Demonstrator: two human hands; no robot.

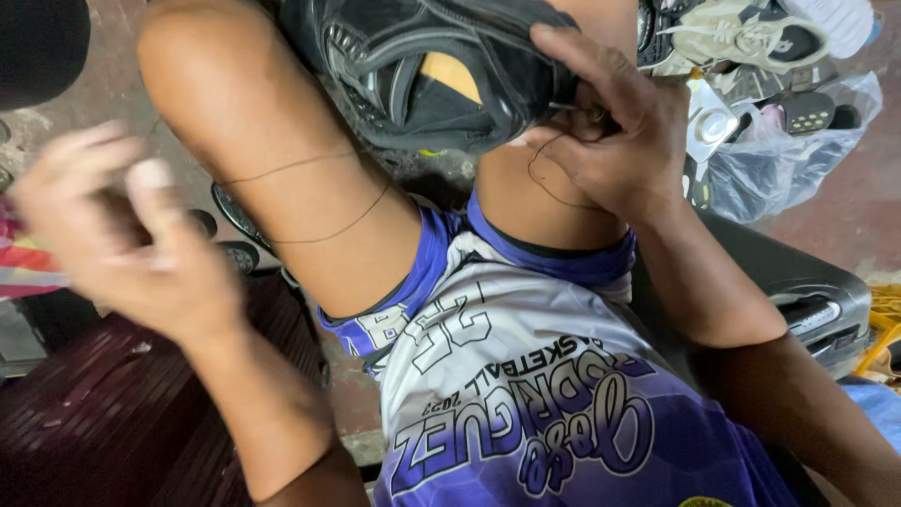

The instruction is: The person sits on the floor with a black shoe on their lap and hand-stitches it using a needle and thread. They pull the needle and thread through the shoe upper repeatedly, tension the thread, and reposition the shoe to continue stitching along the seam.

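Black shoe [432, 75] rests between my knees, sole side turned up, yellow insole visible through opening. Right hand [610, 131] closed on shoe edge, fingers pinching where dark thread [319, 202] enters. Thread runs slack across left thigh toward left hand [113, 235]. Left hand is blurred; cannot tell if fingers grip thread. Risk, I judge: loose thread may tangle or snag on leg; shoe may slip from knees if right grip weakens.
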